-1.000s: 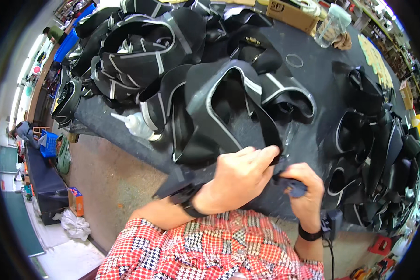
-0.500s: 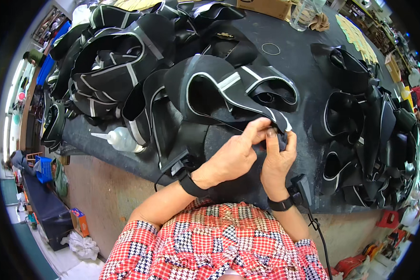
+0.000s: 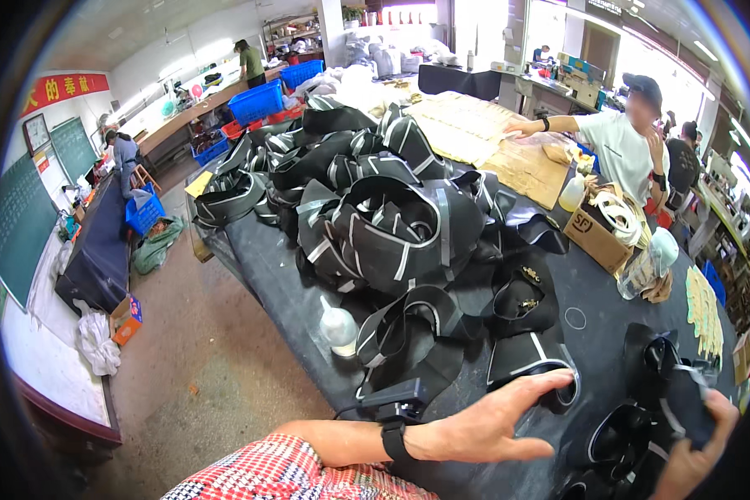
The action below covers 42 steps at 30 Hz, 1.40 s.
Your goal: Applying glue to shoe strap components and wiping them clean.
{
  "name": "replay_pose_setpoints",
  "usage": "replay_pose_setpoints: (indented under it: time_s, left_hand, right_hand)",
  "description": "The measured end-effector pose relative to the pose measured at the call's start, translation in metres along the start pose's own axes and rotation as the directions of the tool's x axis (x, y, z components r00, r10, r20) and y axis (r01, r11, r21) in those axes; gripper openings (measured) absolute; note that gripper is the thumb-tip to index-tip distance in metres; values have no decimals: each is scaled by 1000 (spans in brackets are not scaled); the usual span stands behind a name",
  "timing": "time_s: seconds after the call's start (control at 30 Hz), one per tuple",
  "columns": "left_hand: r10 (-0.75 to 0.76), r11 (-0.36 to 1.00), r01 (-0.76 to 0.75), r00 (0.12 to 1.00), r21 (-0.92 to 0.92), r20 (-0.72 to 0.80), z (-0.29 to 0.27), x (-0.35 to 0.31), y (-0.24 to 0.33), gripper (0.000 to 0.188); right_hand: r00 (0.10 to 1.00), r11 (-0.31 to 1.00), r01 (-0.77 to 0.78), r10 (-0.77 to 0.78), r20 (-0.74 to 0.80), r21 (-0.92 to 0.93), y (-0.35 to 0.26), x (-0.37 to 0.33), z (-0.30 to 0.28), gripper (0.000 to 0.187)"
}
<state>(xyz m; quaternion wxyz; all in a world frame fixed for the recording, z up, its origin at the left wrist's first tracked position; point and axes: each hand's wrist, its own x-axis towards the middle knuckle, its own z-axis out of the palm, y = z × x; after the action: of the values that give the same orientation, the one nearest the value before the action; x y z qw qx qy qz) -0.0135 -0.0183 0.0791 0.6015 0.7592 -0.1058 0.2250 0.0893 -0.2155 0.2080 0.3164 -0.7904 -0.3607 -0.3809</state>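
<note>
My left hand [image 3: 496, 421] stretches out with its fingers apart and holds nothing. Its fingertips reach over a black looped piece with white edging [image 3: 525, 352]; whether they touch it I cannot tell. At the lower right, my right hand [image 3: 704, 454] is closed on a black strip-like piece with a pale edge [image 3: 687, 408], slightly blurred. That piece hangs above a pile of similar black pieces [image 3: 615, 437]. To the left of my left hand lies another curled black piece [image 3: 400, 337], and a white squeeze bottle with a nozzle [image 3: 338, 327] stands beside it.
A large heap of white-striped black pieces [image 3: 392, 233] covers the table's middle. Beyond it are a cardboard box [image 3: 596, 233] holding white coils, a clear plastic jar [image 3: 642, 271] and cardboard sheets [image 3: 529, 167]. A person in a white shirt [image 3: 621, 146] stands across the table.
The view has swung up and left. My hands have moved apart: the left has let go of the looped piece and opened, while the right has gone to the right-hand pile.
</note>
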Motion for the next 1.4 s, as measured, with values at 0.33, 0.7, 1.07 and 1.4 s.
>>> replay_pose_setpoints:
  time_s: [0.33, 0.7, 1.07, 1.4]
  left_hand:
    - [-315, 948, 318, 943, 21, -105, 16, -72, -41, 79]
    - [-776, 304, 651, 593, -696, 215, -50, -143, -38, 36]
    - [-794, 378, 522, 607, -764, 22, -68, -171, -42, 22]
    - [-827, 494, 370, 479, -787, -294, -71, -172, -73, 19]
  right_hand:
    - [567, 722, -329, -363, 739, 608, -37, -79, 133, 23]
    - [51, 456, -858, -384, 922, 238, -54, -134, 178, 19]
    - [-18, 36, -999, -338, 941, -6, -83, -186, 205, 21]
    - [-53, -284, -955, -132, 990, -89, -99, -206, 215, 24]
